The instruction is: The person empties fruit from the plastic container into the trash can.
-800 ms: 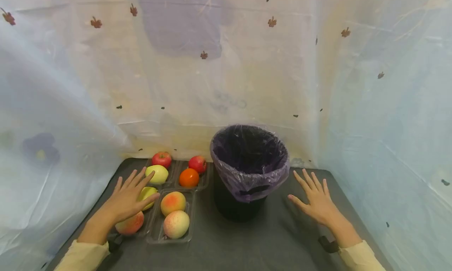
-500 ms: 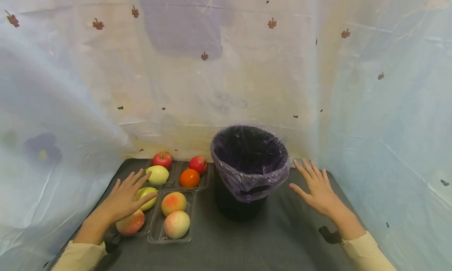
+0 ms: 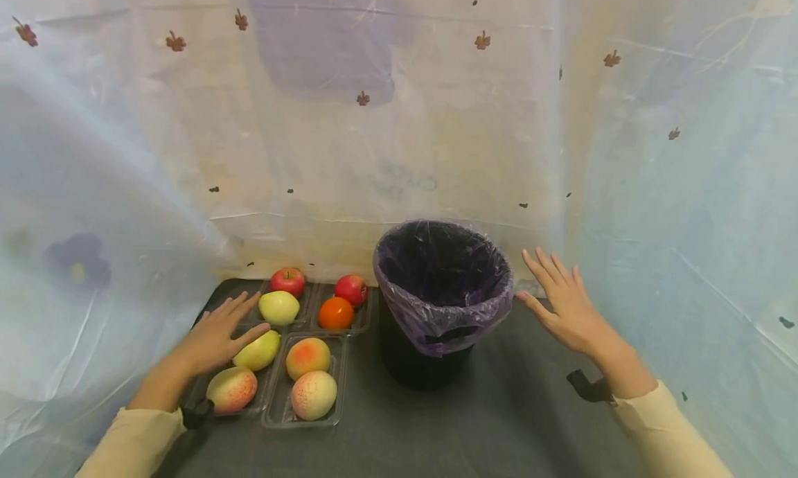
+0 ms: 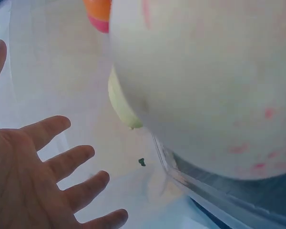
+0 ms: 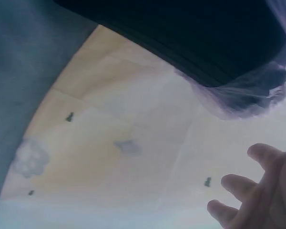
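My left hand (image 3: 208,339) hovers with spread fingers over the left side of the fruit trays, next to a yellow-green pear (image 3: 257,351) and a blushed peach (image 3: 232,390). It holds nothing. In the left wrist view, a large pale fruit with red flecks (image 4: 205,86) fills the upper right, apart from the hand (image 4: 33,176). My right hand (image 3: 567,312), fingers also spread and holding nothing, is raised beside a black bin (image 3: 424,367) lined with a purple plastic bag (image 3: 461,319). Its thumb tip is right at the bag's rim in the head view.
Clear plastic trays (image 3: 268,415) on the dark table (image 3: 399,443) hold two more peaches (image 3: 314,395), red apples (image 3: 287,282), a pale green fruit (image 3: 278,307) and an orange-red round fruit (image 3: 336,314). Patterned plastic sheeting (image 3: 436,152) walls the back and sides.
My right hand has risen and moved farther forward, beside the bin's rim. My left hand has drawn slightly left, uncovering more of the pear and peach. The fruit and bin stay in place.
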Available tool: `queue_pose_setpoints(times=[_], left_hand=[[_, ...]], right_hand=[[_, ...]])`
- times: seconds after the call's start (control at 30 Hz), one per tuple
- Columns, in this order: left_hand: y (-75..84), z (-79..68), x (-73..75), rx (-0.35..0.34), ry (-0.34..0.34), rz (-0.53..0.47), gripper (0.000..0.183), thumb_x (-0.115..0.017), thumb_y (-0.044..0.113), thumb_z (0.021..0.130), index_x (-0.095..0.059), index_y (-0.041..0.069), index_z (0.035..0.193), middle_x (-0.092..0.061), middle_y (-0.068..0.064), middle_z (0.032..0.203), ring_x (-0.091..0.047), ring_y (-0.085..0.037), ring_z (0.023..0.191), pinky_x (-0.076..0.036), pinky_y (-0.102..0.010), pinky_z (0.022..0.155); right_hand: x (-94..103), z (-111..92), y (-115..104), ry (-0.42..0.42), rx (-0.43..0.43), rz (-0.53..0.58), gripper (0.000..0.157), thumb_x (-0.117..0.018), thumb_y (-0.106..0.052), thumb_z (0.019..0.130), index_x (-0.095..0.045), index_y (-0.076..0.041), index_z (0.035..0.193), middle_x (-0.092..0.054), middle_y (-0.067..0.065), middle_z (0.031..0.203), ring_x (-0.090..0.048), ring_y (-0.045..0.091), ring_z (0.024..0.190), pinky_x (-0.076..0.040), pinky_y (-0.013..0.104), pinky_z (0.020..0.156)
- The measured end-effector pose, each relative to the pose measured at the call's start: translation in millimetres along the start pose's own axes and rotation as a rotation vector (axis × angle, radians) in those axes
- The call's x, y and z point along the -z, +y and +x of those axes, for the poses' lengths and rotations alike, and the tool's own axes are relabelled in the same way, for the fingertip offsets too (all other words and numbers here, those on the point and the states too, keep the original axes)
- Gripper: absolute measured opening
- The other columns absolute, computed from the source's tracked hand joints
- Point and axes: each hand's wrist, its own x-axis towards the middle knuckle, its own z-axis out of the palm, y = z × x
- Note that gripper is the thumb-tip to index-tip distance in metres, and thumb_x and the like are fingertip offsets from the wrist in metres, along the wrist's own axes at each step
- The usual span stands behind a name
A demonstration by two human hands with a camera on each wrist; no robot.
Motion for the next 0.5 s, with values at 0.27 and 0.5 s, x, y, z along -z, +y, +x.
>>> queue_pose_setpoints(times=[0.27,0.5], left_hand=[[-12.9,13.0,6.6,-0.045,-0.038,-0.129,0.075,-0.047,0.049,0.104,-0.022,0.006,0.160,-0.021,-0.030,0.159,-0.021,-0.056,0.142,-0.020,-0.077,0.102],[-24.8,23.2,5.4,-0.023,-0.082,-0.268,0.071,-0.041,0.044,0.107,-0.020,0.000,0.159,-0.020,-0.034,0.158,-0.018,-0.058,0.141,-0.020,-0.076,0.104]], right_hand=[[10.9,11.2,-17.1,0.000,0.044,0.023,0.074,-0.053,-0.040,0.103,-0.012,-0.025,0.163,-0.009,0.009,0.167,-0.006,0.039,0.153,0.005,0.059,0.119],[12.4,22.8,-33.3,-0.047,0.071,0.022,0.078,-0.056,-0.045,0.101,-0.015,-0.020,0.162,-0.008,0.006,0.167,-0.005,0.032,0.154,-0.002,0.056,0.121]])
